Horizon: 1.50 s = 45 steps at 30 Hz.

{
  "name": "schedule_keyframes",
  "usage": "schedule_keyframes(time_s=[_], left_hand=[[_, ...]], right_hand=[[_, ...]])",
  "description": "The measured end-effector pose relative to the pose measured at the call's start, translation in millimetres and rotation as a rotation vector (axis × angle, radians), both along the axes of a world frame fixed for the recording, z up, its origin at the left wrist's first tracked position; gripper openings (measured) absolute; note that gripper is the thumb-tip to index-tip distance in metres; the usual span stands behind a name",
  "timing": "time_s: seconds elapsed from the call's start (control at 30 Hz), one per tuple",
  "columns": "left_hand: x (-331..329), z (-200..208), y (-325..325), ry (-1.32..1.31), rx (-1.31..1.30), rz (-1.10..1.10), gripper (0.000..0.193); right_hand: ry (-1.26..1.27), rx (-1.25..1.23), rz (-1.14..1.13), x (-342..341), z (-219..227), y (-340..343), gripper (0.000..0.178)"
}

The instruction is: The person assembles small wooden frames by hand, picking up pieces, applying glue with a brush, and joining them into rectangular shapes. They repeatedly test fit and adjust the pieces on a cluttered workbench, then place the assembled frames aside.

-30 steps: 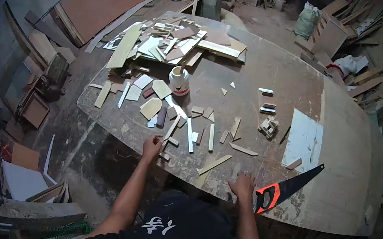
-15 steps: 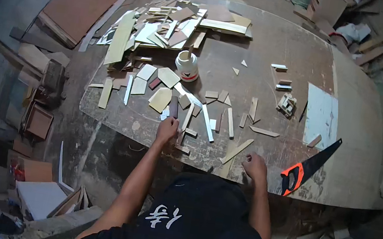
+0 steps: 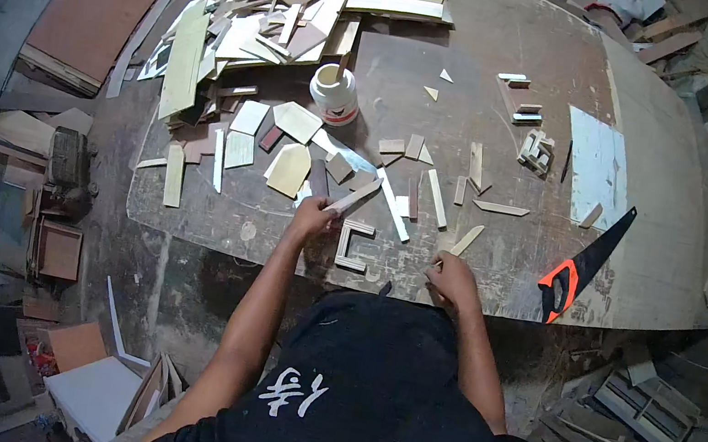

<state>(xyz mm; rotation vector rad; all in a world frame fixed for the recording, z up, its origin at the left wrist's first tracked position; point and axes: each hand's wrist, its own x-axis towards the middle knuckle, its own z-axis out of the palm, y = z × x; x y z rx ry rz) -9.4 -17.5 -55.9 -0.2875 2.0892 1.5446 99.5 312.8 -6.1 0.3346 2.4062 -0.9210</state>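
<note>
Near the front edge of the worktable, my left hand (image 3: 310, 217) is closed on one end of a flat wood strip (image 3: 356, 196), which slants up to the right. Just right of that hand, a small C-shaped frame of wood strips (image 3: 344, 245) lies on the tabletop. My right hand (image 3: 453, 278) is closed around the lower part of a pale wood strip (image 3: 467, 239) with an angled tip. Its fingertips are partly hidden. Ahead of my hands stands an open white glue bottle (image 3: 334, 96) with a stick in its mouth.
A heap of wood offcuts (image 3: 309, 38) covers the table's far left. House-shaped wood pieces (image 3: 290, 167) and loose strips (image 3: 436, 199) lie across the middle. To the right are a handsaw (image 3: 588, 263) with an orange-and-black handle, a white board (image 3: 594, 166) and a small wooden assembly (image 3: 536, 150).
My left hand has taken up a wood strip that stood beside it. My right hand has moved left onto the pale strip and closed on it. The whole view has shifted.
</note>
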Motion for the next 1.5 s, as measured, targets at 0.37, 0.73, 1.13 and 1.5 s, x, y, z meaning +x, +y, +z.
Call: schedule_keyframes(time_s=[0.37,0.73,1.13,1.5], left_hand=[[0,-2,-16,-0.198,0.531,0.164,0.01],[5,-10,59,-0.098,0.488,0.193,0.028],[33,20,147,0.131,0.142,-0.193,0.037],[46,2,183,0.038,0.238,-0.126,0.044]], right_hand=[[0.017,0.147,-0.065,10,2,-24,0.028],[0.009,0.346,-0.185,3,-2,12,0.048],[0.132,-0.117,-0.274,33,-43,105,0.027],[0.287,-0.288,-0.273,24,-28,204,0.02]])
